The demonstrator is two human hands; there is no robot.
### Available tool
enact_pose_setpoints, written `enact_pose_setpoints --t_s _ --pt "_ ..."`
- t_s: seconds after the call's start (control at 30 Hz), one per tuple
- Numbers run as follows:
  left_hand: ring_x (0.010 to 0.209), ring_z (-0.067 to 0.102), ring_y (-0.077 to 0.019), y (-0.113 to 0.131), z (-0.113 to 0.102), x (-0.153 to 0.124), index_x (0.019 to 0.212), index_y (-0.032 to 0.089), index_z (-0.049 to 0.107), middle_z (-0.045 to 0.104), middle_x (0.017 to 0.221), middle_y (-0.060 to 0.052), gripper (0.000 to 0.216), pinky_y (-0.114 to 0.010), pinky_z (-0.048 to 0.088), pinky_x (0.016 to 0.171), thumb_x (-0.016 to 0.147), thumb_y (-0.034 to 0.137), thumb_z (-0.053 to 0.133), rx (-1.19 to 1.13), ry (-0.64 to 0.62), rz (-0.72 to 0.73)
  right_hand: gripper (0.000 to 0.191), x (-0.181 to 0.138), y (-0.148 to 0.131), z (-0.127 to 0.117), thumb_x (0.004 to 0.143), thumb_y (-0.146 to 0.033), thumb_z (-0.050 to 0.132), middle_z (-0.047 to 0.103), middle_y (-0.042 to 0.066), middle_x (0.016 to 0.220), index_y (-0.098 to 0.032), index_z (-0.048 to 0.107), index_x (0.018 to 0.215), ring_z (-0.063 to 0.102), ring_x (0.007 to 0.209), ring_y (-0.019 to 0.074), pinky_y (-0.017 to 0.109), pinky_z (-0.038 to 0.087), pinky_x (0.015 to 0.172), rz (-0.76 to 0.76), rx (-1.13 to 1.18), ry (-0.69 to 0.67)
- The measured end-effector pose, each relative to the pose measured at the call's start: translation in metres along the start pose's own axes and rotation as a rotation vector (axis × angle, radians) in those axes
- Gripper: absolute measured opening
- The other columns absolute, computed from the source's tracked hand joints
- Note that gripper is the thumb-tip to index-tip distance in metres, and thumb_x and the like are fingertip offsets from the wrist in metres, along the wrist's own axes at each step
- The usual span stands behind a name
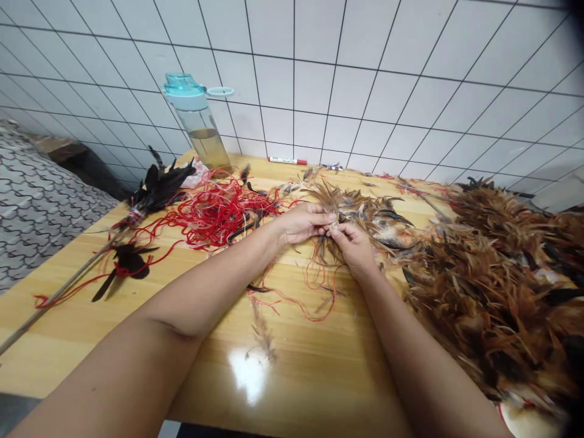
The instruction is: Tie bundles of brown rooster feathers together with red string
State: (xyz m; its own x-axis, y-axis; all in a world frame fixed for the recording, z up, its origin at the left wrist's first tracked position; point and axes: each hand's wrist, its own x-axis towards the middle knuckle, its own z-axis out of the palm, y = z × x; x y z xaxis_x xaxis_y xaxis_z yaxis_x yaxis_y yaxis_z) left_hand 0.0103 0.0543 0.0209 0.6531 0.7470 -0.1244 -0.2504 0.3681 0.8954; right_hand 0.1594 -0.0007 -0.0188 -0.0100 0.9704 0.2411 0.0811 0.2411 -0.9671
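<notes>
Both hands meet over the middle of the wooden table [292, 340]. My left hand [306, 221] pinches the base of a bunch of brown feathers [325, 196], its fingers closed. Close against it, my right hand [353, 244] is also closed, thumb and fingertips at the same feather ends. Some feather tips point up and away, others hang below the fingers. A thin red string [335, 298] loops on the table under my hands. Behind my right hand lies a loose heap of brown and grey feathers [374, 213].
A tangle of red string [219, 213] lies left of centre. Further left is a stick [68, 286] with black feathers [159, 185] tied at its end. A water bottle [207, 143] and a red marker [287, 160] are near the tiled wall. Brown feathers [493, 286] pile at right.
</notes>
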Motion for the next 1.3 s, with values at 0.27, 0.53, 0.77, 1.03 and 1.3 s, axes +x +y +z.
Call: enact_pose_setpoints --t_s 0.27,0.53,0.77,1.03,1.3 --pt "0.050 0.051 -0.0058 0.001 -0.002 0.000 0.064 0.005 0.062 0.059 0.056 -0.004 0.032 -0.017 0.037 0.049 0.059 0.028 0.082 0.058 -0.033 0.052 0.023 -0.001 -0.002 -0.001 0.080 -0.040 0.059 0.065 0.002 0.075 -0.019 0.065 0.073 0.057 0.074 0.0142 0.029 0.044 0.074 -0.028 -0.068 0.004" --pt "0.049 0.050 -0.0045 0.005 -0.005 -0.001 0.066 0.004 0.061 0.060 0.058 -0.004 0.028 -0.017 0.036 0.049 0.061 0.023 0.081 0.031 0.007 0.017 0.027 -0.002 -0.007 -0.003 0.078 -0.045 0.059 0.050 -0.003 0.057 -0.018 0.063 0.075 0.044 0.054 0.0100 0.022 0.035 0.051 0.043 -0.059 0.047" --pt "0.049 0.050 -0.0050 0.005 -0.005 -0.001 0.065 0.004 0.062 0.061 0.058 -0.004 0.033 -0.017 0.035 0.049 0.055 0.028 0.084 0.095 -0.020 0.002 0.024 0.001 0.001 -0.004 0.076 -0.042 0.061 0.059 0.000 0.067 -0.018 0.062 0.072 0.051 0.063 0.0114 0.025 0.041 0.063 0.024 -0.071 0.065" --pt "0.049 0.045 -0.0053 0.001 -0.003 -0.001 0.062 0.008 0.060 0.054 0.053 0.001 0.033 -0.019 0.032 0.049 0.057 0.032 0.081 0.238 0.037 0.055 0.027 0.004 0.006 -0.007 0.073 -0.043 0.063 0.065 0.002 0.079 -0.018 0.065 0.084 0.057 0.073 0.0147 0.029 0.045 0.071 0.016 -0.089 0.098" --pt "0.064 0.054 -0.0107 -0.012 -0.001 0.004 0.071 0.009 0.065 0.063 0.067 -0.003 0.022 -0.022 0.040 0.063 0.058 0.023 0.077 0.358 0.111 0.177 0.022 0.004 0.002 -0.010 0.074 -0.040 0.061 0.060 0.000 0.066 -0.020 0.063 0.066 0.054 0.068 0.0154 0.028 0.043 0.067 -0.025 -0.205 0.022"
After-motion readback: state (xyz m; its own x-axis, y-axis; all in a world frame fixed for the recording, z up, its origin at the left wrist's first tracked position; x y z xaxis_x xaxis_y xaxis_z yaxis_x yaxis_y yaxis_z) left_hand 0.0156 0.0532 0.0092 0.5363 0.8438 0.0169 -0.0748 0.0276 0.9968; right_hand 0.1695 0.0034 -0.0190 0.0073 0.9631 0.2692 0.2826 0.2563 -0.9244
